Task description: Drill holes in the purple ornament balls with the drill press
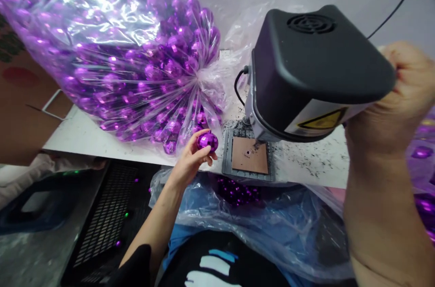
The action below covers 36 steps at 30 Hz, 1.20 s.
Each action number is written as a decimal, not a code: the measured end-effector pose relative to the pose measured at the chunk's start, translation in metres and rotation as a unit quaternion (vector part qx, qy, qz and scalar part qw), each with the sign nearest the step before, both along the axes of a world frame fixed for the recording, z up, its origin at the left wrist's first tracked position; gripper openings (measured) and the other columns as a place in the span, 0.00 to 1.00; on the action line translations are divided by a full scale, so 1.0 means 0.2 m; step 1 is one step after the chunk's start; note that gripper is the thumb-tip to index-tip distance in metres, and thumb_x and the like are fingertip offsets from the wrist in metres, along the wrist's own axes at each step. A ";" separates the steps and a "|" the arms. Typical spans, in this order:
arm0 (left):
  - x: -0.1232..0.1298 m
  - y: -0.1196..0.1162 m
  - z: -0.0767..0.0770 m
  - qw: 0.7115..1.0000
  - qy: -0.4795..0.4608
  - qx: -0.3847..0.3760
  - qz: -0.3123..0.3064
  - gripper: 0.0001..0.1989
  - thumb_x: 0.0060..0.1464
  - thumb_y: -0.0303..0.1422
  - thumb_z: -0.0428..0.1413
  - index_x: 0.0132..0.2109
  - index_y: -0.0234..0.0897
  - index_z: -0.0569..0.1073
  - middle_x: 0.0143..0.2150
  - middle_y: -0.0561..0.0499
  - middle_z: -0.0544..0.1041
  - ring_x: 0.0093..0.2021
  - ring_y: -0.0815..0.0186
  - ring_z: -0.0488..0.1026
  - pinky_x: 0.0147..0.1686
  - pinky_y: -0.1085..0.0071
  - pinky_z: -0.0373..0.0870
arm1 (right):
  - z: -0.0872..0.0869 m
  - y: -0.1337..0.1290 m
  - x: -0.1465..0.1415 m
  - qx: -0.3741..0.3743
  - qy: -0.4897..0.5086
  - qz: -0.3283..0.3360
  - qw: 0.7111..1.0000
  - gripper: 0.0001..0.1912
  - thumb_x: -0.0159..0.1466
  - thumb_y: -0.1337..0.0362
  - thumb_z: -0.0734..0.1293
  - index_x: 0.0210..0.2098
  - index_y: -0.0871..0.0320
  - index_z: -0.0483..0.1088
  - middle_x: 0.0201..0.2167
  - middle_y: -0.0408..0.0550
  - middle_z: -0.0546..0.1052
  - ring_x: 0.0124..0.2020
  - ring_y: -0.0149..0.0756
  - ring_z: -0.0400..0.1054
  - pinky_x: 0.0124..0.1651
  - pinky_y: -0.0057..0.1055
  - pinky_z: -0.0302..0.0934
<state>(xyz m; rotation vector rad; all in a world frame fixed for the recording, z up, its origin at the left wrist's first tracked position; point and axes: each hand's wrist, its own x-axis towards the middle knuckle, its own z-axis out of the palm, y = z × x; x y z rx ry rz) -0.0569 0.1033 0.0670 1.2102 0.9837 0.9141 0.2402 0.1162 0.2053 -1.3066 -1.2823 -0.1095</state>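
Observation:
My left hand [195, 158] pinches a shiny purple faceted bauble [207, 141] between thumb and fingers, just above the table's front edge. To its right lies a square brown board [249, 155] with a small dark hole near its middle, set on the grey metal base [228, 153] of a bench machine. The machine's black housing [326, 60] rises over the board and bears a yellow warning label. My right hand [404, 74] is closed in a fist at the housing's right side. What its fingers grip is hidden.
A large clear bag [112, 65] full of purple baubles lies on the white table [132, 146] at left. Beside it stands a brown carton [27, 110]. Dark shavings litter the table. An open plastic bag [288, 219] with purple baubles inside hangs at my lap. A black crate [105, 210] stands below.

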 end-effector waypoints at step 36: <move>0.58 0.02 -0.24 0.892 0.330 0.307 -0.035 0.20 0.48 0.37 0.68 0.46 0.40 0.71 0.49 0.47 0.73 0.54 0.55 0.68 0.58 0.54 0.61 | 0.00 -0.02 -0.01 -0.010 -0.012 0.035 0.999 0.28 0.67 0.46 0.56 0.23 0.64 0.50 0.22 0.38 0.50 0.26 0.13 0.45 0.31 0.19 0.42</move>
